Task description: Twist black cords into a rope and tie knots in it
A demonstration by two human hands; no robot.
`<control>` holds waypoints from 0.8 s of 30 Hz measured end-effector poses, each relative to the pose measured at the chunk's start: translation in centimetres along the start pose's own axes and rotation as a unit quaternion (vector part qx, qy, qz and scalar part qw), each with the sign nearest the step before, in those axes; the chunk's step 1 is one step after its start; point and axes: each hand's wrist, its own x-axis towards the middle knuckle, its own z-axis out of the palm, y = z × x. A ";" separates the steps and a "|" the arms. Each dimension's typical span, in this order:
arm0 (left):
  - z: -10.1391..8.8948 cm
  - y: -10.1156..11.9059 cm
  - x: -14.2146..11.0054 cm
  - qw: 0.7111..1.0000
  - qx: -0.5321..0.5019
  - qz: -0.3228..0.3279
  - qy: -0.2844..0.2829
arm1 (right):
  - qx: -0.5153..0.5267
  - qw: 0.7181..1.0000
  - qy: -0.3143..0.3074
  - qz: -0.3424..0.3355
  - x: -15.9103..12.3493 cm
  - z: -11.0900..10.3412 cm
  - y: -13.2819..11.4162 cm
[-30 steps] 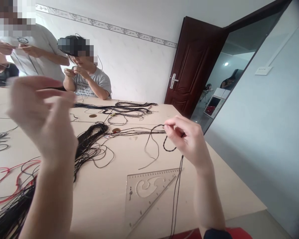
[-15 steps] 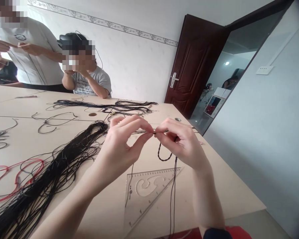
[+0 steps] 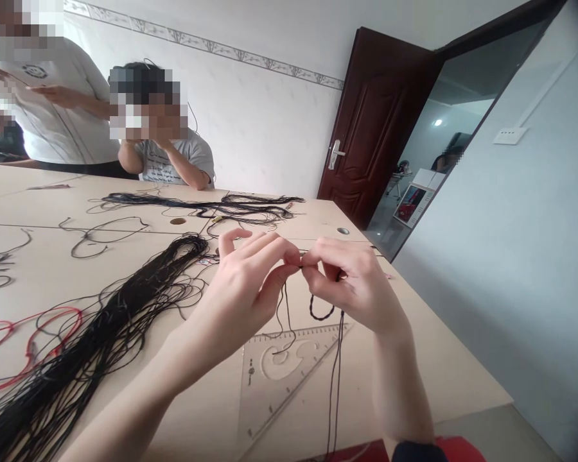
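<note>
Cord (image 3: 320,314), black and twisted, sat pinched where the left hand (image 3: 241,301) and right hand (image 3: 354,282) met, both grips clenched on it so its loop hung free at six o'clock above a plastic set square (image 3: 289,378) on the bench (image 3: 414,359).

White walls run along the far side of the room under a patterned border (image 3: 202,48), and a dark reddish-brown wooden door (image 3: 380,122) with a metal handle (image 3: 336,154) stands open. Beyond the doorway, a ceiling light (image 3: 437,122) glows in the next room. A switch plate (image 3: 509,135) sits on the pale blue-grey wall (image 3: 491,256) to the right, above the grey floor (image 3: 496,433), beside the pale wooden table (image 3: 438,366).
</note>
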 end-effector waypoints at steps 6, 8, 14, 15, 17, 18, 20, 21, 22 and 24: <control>-0.9 -1.7 0.5 0.976 -0.175 -0.055 -0.118 | 0.033 0.999 -0.032 -0.018 0.0 0.0 0.2; -1.2 -2.2 0.6 0.975 -0.175 -0.040 -0.134 | 0.049 0.997 -0.059 -0.020 0.0 0.0 0.4; -1.6 -2.1 0.0 0.993 -0.080 0.027 -0.088 | 0.072 0.992 -0.100 -0.008 0.2 -0.3 0.7; -1.6 -1.9 -0.1 0.993 -0.076 0.031 -0.084 | 0.080 0.991 -0.109 0.002 0.2 -0.3 0.7; -1.5 -1.5 -0.2 0.993 -0.075 0.041 -0.083 | 0.095 0.987 -0.130 0.019 0.0 -0.6 0.8; -1.5 -1.3 -0.3 0.992 -0.078 0.046 -0.087 | 0.102 0.985 -0.140 0.025 -0.2 -0.7 0.8; -1.2 -0.6 -0.5 0.990 -0.085 0.049 -0.097 | 0.124 0.979 -0.156 0.038 -0.9 -0.9 0.7; -1.1 -0.2 -0.6 0.989 -0.090 0.046 -0.106 | 0.141 0.976 -0.159 0.048 -1.4 -1.0 0.7; -1.0 0.3 -0.8 0.987 -0.101 0.041 -0.118 | 0.167 0.971 -0.159 0.059 -1.9 -1.1 0.6; -0.7 1.6 -1.1 0.979 -0.141 0.031 -0.143 | 0.242 0.954 -0.151 0.094 -3.2 -1.3 0.3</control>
